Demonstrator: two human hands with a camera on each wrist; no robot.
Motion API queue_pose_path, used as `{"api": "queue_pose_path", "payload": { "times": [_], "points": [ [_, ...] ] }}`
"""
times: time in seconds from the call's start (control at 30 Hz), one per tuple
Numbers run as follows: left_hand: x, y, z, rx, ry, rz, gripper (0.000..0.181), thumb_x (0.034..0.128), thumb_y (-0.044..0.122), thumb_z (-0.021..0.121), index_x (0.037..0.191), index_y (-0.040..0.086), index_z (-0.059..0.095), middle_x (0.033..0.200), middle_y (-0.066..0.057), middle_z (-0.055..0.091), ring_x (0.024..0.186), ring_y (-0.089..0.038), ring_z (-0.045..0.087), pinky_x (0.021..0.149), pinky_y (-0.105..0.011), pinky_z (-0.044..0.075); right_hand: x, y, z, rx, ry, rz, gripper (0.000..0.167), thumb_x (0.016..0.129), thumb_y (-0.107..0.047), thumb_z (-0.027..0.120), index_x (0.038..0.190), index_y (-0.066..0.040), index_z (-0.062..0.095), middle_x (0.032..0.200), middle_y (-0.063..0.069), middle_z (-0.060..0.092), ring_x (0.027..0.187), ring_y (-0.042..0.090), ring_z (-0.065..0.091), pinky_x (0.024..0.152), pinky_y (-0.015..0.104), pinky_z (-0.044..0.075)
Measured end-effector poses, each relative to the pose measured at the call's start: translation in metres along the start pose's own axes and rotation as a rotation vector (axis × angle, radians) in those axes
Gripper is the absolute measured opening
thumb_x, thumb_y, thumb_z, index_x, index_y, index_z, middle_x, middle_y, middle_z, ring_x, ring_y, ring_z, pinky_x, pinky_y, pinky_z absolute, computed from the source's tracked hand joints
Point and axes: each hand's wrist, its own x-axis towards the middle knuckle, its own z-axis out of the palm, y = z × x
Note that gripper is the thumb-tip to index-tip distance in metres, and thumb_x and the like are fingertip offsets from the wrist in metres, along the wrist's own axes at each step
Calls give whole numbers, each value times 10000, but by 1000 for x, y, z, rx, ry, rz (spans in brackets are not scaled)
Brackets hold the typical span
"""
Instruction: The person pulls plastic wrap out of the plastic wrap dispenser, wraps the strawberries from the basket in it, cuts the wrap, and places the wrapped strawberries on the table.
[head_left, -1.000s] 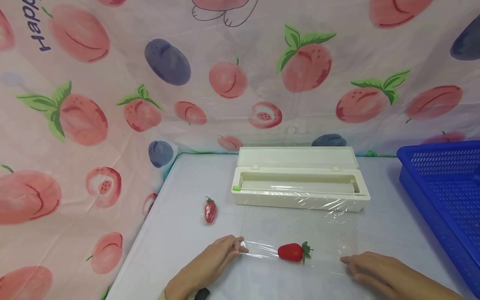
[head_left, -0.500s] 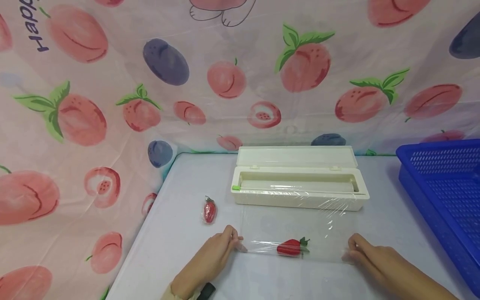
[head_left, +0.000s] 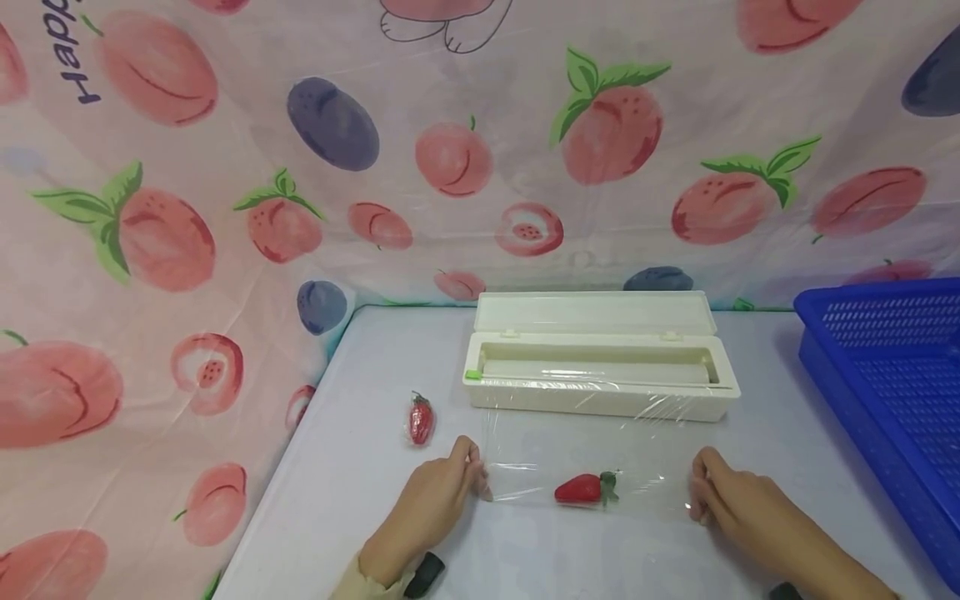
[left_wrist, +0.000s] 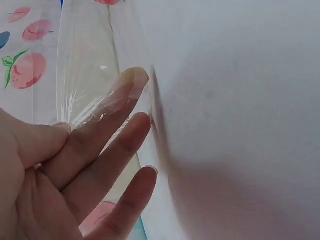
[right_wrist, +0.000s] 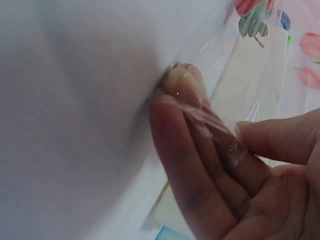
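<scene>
A sheet of clear film (head_left: 525, 482) runs from the open cream box (head_left: 600, 404) toward the front. My left hand (head_left: 438, 500) pinches its near left corner; in the left wrist view the thumb of that hand (left_wrist: 85, 165) presses the film on the index finger. At the near right corner my right hand (head_left: 738, 504) pinches the film between thumb and fingers, as the right wrist view shows of this hand (right_wrist: 225, 165). Between the hands lies a red strawberry (head_left: 579, 489), leaves to the right; whether film covers it I cannot tell.
A small film-wrapped strawberry (head_left: 421, 419) lies left of the box. The blue basket (head_left: 862, 400) stands at the table's right side. Fruit-print cloth (head_left: 450, 225) hangs behind and at the left. The box lid (head_left: 592, 315) leans back, raised.
Both hands have moved a little away from me, with the film's near edge. The right hand's fingers have curled in to pinch the film. The strawberry has shifted slightly away from me.
</scene>
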Motion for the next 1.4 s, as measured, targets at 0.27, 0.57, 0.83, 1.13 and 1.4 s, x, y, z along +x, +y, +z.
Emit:
{"api": "queue_pose_path", "payload": {
  "times": [0.27,0.57,0.83,1.13,1.4],
  "points": [
    [10,-2,3,-38,30,-50,79,1054,176,472,993,136,501,717,148,716,708,-160,694,568,-258,446,6,-7,-2,22,-68,168,128,1026,-101,507,907,-137,478,631,-194,554,553,-33,438,519,206,383],
    [21,-6,4,-71,17,-94,68,1037,178,517,986,137,534,680,121,711,563,-23,541,517,-193,367,13,-3,-1,75,-83,240,127,1016,-125,521,891,-111,535,611,-142,570,522,6,476,493,206,389],
    [30,-11,11,-50,-25,-139,92,1023,175,548,972,98,556,573,120,619,517,7,518,509,-200,373,18,-1,-1,98,-118,302,92,988,-126,551,906,-87,562,606,-106,586,517,72,489,487,220,367],
    [38,-10,12,-143,-62,-235,98,1007,163,563,946,91,590,534,109,628,445,-12,543,505,-215,385,23,-1,-3,49,-123,348,112,958,-174,603,873,-102,594,595,-116,604,546,113,510,510,258,365],
    [44,-9,11,-213,-71,-335,94,981,154,574,911,99,602,497,81,626,397,-36,575,446,-227,359,23,-1,-1,40,-51,326,152,914,-193,674,801,-134,591,535,-101,554,498,118,488,466,256,335]
  ]
}}
